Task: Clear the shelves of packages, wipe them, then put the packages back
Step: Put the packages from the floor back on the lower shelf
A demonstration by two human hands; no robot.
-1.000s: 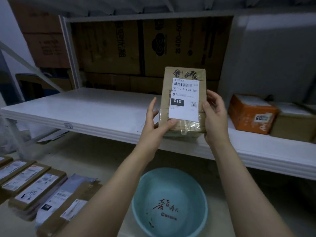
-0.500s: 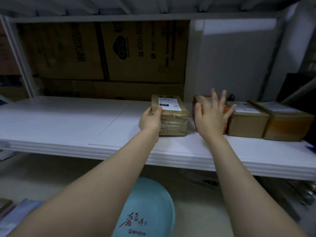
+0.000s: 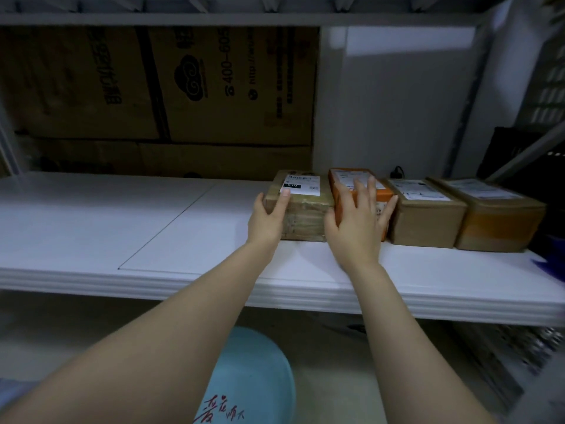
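The taped package [image 3: 301, 209] lies on the shelf [image 3: 122, 228], close against the left side of the orange package [image 3: 383, 194], long axis pointing backward. The left hand [image 3: 266, 220] grips its near-left corner, the nearer one. The right hand [image 3: 354, 228] lies flat, fingers spread, on the orange package.

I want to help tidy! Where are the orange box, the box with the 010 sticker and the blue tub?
orange box [image 3: 348, 174]: head view, the label on its top.
box with the 010 sticker [image 3: 301, 185]: head view, its white label.
blue tub [image 3: 260, 374]: head view, its bare inside.
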